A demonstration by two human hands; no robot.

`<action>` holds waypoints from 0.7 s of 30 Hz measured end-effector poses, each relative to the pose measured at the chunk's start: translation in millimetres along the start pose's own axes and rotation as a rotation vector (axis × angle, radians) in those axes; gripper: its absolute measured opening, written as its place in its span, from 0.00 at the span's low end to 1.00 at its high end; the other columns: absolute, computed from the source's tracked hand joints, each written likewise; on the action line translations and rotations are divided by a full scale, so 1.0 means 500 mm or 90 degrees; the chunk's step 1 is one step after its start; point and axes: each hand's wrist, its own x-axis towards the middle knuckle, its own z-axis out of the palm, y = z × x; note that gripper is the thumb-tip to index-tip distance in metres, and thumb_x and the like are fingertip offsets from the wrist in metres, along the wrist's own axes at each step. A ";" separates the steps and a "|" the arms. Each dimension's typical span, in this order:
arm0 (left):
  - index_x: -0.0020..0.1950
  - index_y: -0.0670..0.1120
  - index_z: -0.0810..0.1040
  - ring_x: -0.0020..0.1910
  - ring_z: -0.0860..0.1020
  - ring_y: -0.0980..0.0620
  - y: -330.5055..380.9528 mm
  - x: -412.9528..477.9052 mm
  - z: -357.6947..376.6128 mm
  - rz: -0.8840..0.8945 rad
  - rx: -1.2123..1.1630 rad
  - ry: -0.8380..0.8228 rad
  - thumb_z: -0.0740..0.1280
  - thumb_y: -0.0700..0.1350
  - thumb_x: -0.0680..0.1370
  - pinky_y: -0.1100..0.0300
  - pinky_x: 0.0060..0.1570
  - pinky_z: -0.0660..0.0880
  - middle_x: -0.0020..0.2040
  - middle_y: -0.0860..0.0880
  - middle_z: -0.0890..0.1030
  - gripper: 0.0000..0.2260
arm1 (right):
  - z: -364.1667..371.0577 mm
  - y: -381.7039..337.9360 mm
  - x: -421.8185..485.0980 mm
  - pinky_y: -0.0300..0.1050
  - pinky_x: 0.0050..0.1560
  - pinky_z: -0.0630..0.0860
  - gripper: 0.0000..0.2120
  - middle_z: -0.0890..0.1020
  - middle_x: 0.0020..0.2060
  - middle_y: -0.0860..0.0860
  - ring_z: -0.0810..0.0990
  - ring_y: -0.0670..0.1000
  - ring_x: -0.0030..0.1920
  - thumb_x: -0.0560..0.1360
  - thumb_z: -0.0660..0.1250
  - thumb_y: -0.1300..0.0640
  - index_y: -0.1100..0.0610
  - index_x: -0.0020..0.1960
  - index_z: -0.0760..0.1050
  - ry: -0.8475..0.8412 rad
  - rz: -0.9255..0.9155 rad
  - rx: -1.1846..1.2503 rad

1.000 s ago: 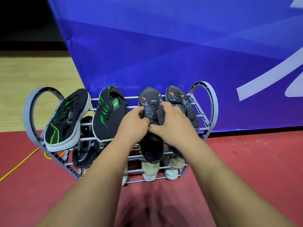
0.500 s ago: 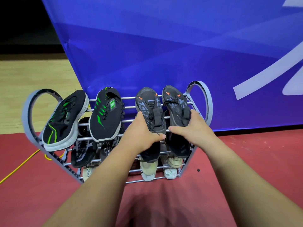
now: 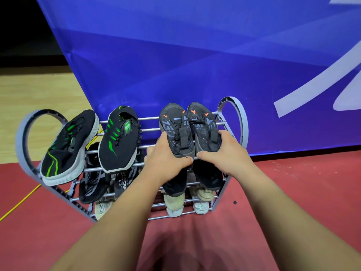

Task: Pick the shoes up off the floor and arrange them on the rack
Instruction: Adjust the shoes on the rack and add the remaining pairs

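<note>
A grey tube rack (image 3: 237,112) stands on the red floor against a blue banner. On its top tier, at the right, lie two dark grey shoes with orange marks. My left hand (image 3: 166,161) grips the left grey shoe (image 3: 172,124) around its middle. My right hand (image 3: 224,151) grips the right grey shoe (image 3: 199,120) the same way. Two black shoes with green stripes (image 3: 119,141) (image 3: 68,147) lie on the top tier's left half, the outer one tilted over the rack's end loop.
Lower tiers hold black sandals (image 3: 91,180) and pale sneakers (image 3: 174,204). A yellow cable (image 3: 19,204) runs over the red floor (image 3: 293,192) at the left. The blue banner (image 3: 195,65) rises right behind the rack. Wooden flooring (image 3: 29,94) lies at the back left.
Both hands were bunched on the left grey shoe's laces. My right hand has moved over to the right grey shoe. The pair now lies closer together on the top tier.
</note>
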 end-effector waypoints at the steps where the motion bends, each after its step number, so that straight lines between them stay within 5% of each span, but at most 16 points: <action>1: 0.59 0.66 0.67 0.63 0.75 0.47 -0.001 0.000 0.000 -0.003 -0.009 0.004 0.74 0.66 0.58 0.44 0.65 0.72 0.55 0.65 0.81 0.32 | 0.001 -0.004 0.000 0.59 0.62 0.74 0.33 0.79 0.54 0.39 0.79 0.49 0.58 0.60 0.74 0.32 0.44 0.59 0.69 0.004 -0.001 -0.010; 10: 0.62 0.66 0.68 0.59 0.79 0.45 -0.007 0.007 -0.005 -0.004 -0.069 -0.004 0.77 0.62 0.60 0.43 0.61 0.75 0.53 0.65 0.83 0.33 | 0.007 -0.024 -0.003 0.60 0.61 0.73 0.31 0.79 0.53 0.40 0.79 0.51 0.56 0.59 0.72 0.31 0.43 0.57 0.68 0.017 0.024 -0.011; 21: 0.62 0.66 0.65 0.65 0.69 0.46 0.016 -0.022 -0.009 0.002 0.023 -0.003 0.73 0.71 0.61 0.43 0.67 0.68 0.57 0.65 0.79 0.33 | -0.008 -0.011 -0.009 0.53 0.55 0.80 0.26 0.82 0.49 0.40 0.82 0.47 0.51 0.64 0.74 0.43 0.44 0.59 0.71 -0.030 0.062 0.074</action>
